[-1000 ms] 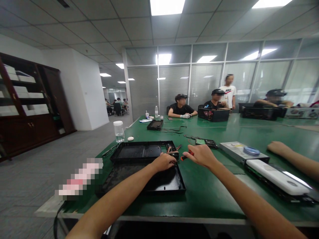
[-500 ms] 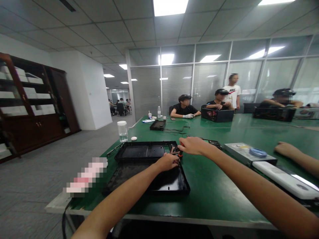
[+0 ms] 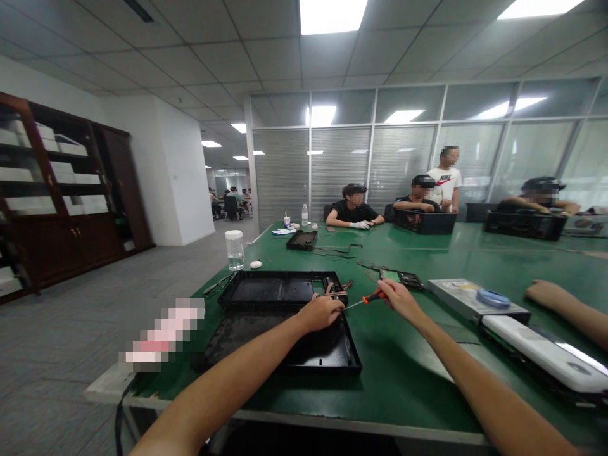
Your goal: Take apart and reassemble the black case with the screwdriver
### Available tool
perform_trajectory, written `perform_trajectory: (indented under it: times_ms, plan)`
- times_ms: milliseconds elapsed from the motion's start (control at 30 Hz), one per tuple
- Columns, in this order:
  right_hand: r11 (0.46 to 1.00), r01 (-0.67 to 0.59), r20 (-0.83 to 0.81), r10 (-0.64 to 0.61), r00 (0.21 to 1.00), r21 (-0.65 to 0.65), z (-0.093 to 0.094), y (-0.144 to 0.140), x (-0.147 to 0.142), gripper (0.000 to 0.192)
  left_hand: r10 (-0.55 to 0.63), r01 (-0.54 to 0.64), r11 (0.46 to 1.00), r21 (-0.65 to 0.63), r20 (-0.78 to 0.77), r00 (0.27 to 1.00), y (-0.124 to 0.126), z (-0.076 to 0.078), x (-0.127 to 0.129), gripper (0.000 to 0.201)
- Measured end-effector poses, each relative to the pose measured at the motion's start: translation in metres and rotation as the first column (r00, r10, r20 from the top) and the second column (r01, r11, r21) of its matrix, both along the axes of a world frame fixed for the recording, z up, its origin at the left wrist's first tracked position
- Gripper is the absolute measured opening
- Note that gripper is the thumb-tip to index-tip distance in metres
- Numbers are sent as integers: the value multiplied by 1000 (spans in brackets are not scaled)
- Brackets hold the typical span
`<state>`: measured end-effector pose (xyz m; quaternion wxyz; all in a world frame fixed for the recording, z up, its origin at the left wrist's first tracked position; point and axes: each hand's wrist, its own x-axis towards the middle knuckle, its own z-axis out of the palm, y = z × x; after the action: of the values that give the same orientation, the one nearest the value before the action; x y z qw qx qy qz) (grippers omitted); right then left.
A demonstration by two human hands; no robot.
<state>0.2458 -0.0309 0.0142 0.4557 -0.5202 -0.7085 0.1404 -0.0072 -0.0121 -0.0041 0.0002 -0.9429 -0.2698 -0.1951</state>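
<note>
In the head view my right hand point(image 3: 401, 299) grips a screwdriver point(image 3: 372, 297) by its red and black handle. The thin shaft slants down to the left, its tip close to the fingertips of my left hand point(image 3: 323, 314). That hand is closed beside a bundle of brownish cables point(image 3: 331, 292); what its fingers pinch is hidden. Beneath it lies a shallow black plastic casing, with a rear half point(image 3: 266, 288) and a glossy front half point(image 3: 317, 354). The cables lie over the right end of the rear half.
A lidded jar point(image 3: 234, 252) and a white cap point(image 3: 256, 264) stand behind the casing. To the right are a metal box point(image 3: 451, 297) bearing a blue roll point(image 3: 494, 298), a white device point(image 3: 541, 351) and another person's arm point(image 3: 565, 304). A green circuit board point(image 3: 401, 277) lies beyond my right hand.
My right hand has moved right and toward me, swinging the screwdriver from upright at the casing's right end to a nearly level slant. My left hand has stayed almost in place.
</note>
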Motion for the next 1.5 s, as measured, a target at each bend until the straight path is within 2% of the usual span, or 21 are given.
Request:
perform_trajectory:
  times_ms: [67, 167, 200, 267, 400, 467, 533, 600, 667, 733, 767, 833, 867, 933, 1000, 1100, 1167, 1233, 1333, 1433, 1500]
  plan:
    - [998, 19, -370, -42, 928, -66, -25, 13, 18, 37, -8, 8, 999, 33, -6, 1000, -2, 1, 1, 17]
    - [996, 43, -751, -89, 655, -80, -40, 25, 34, 31, -107, 109, 994, 29, -53, 993, -2, -1, 4, 14]
    - [995, 27, -810, -90, 580, -91, -40, 27, 36, 30, -151, 152, 988, 18, -71, 986, -1, -3, 4, 13]
    - [992, -56, -859, -72, 507, -116, -35, 28, 36, 25, -212, 213, 977, -3, -94, 973, 0, -5, 6, 11]
    - [968, -233, -856, 40, 515, -95, -26, 25, 26, 14, -233, 234, 972, 20, -67, 970, -3, -3, 4, 12]
    - [959, -273, -813, 94, 575, -82, -24, 20, 17, 18, -224, 226, 972, 64, -34, 974, -7, 2, 3, 17]
    - [959, -271, -706, 133, 695, -85, -21, 12, 5, 21, -201, 201, 973, 117, -5, 979, -12, 8, 3, 18]
    - [959, -261, -496, 175, 850, -108, -14, -2, -11, 24, -157, 155, 974, 167, 1, 988, -13, 16, 2, 18]
    - [949, -281, -173, 256, 951, -142, -5, -25, -29, 33, -61, 62, 978, 199, -10, 998, -10, 25, -1, 20]
    - [931, -337, 198, 360, 912, -141, 2, -54, -47, 28, 94, -85, 977, 195, -37, 995, -2, 35, -9, 24]
    - [912, -383, 372, 410, 833, -146, 3, -71, -55, 20, 177, -163, 970, 183, -62, 982, 3, 40, -15, 26]
    - [897, -404, 587, 428, 688, -181, 0, -104, -65, 12, 303, -283, 948, 145, -149, 941, 15, 47, -32, 29]
    - [902, -387, 641, 414, 646, -193, -3, -118, -68, 15, 330, -311, 943, 120, -214, 919, 21, 48, -42, 29]
    - [916, -351, 684, 383, 620, -195, -12, -142, -67, 18, 298, -305, 952, 42, -365, 882, 31, 45, -61, 28]
    - [928, -329, 683, 357, 638, -178, -20, -158, -63, 13, 216, -250, 968, -23, -434, 875, 38, 38, -76, 24]
    - [941, -304, 668, 321, 671, -147, -27, -168, -57, 9, 139, -152, 988, -3, -385, 912, 43, 29, -86, 20]
    - [952, -278, 662, 291, 690, -129, -29, -165, -56, 8, 110, -104, 994, 35, -353, 929, 43, 32, -87, 19]
    - [961, -255, 660, 263, 704, -112, -31, -153, -58, 6, 86, -74, 996, 49, -334, 939, 39, 45, -86, 19]
    - [966, -241, 658, 241, 713, -92, -32, -118, -61, 8, 16, -5, 999, 36, -301, 953, 21, 75, -86, 20]
    - [973, -223, 615, 216, 759, -66, -33, -73, -63, 13, -73, 83, 996, 25, -291, 954, -18, 101, -87, 21]
    - [980, -199, 500, 172, 849, -1, -34, -47, -63, 19, -91, 95, 996, -1, -296, 951, -50, 110, -87, 19]
